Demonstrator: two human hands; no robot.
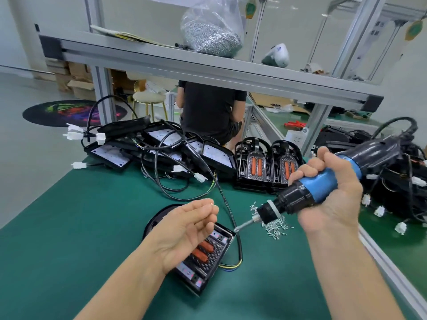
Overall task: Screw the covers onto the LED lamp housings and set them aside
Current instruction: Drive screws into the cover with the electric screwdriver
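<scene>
On the green mat [92, 227], the lamp housing [205, 257] with its cover lies flat, partly under the left hand [187, 229], which hovers palm-up, fingers loosely together, holding nothing I can see. Just right of the housing, the right hand [328, 192] is clamped round the blue electric screwdriver [323, 188], bit tip at the housing's far corner. Loose screws [276, 226] lie beside the housing; stacked covers [268, 167] stand beyond it.

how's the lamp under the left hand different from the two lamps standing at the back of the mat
The lamp under the left hand lies flat on the green mat, alone; the two standing lamps are propped upright, side by side. The flat lamp has the screwdriver bit at its corner and a cable trailing from it; no tool is at the standing pair. Both kinds show black housings with orange strips under the cover.
</scene>
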